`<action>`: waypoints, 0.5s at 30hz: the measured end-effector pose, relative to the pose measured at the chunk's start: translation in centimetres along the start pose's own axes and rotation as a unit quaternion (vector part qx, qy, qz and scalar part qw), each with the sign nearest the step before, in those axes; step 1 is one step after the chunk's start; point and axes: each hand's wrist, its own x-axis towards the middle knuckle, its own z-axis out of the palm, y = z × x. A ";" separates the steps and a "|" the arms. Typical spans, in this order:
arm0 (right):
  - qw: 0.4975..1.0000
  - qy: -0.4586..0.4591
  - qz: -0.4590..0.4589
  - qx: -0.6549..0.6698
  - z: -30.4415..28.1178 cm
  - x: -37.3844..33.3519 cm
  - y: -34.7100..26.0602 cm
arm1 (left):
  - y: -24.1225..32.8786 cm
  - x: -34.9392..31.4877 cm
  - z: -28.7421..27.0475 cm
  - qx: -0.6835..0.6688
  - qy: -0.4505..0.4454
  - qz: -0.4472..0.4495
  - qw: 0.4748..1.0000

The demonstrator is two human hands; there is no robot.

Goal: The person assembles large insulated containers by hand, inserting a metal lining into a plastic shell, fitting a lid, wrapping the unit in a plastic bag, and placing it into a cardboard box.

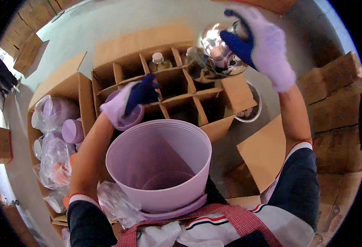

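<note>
My right hand (260, 45), in a lilac glove with navy fingers, is closed on a shiny, round glass jar (214, 47). The jar is raised and tilted over the far right of a divided cardboard box (168, 76). My left hand (133, 101), gloved alike, hovers at the box's left side with its fingers partly bent and apart. Just under it sits a small purple pot (130, 120), partly hidden by the glove. A large, wide purple bucket (158, 193) stands upright against my apron, nothing visible inside.
A bottle with a pale cap (159, 61) stands in one compartment. On the left, an open carton (86, 96) holds several purple cups and clear plastic wrap (57, 158). A white-rimmed round tub (255, 113) is beside the divided box. Stacked cartons (335, 123) line the right.
</note>
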 end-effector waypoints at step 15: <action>0.401 -0.039 0.250 0.880 -4.4 -0.9 -14.5 | 18.0 -12.9 5.2 -0.066 0.250 0.365 0.894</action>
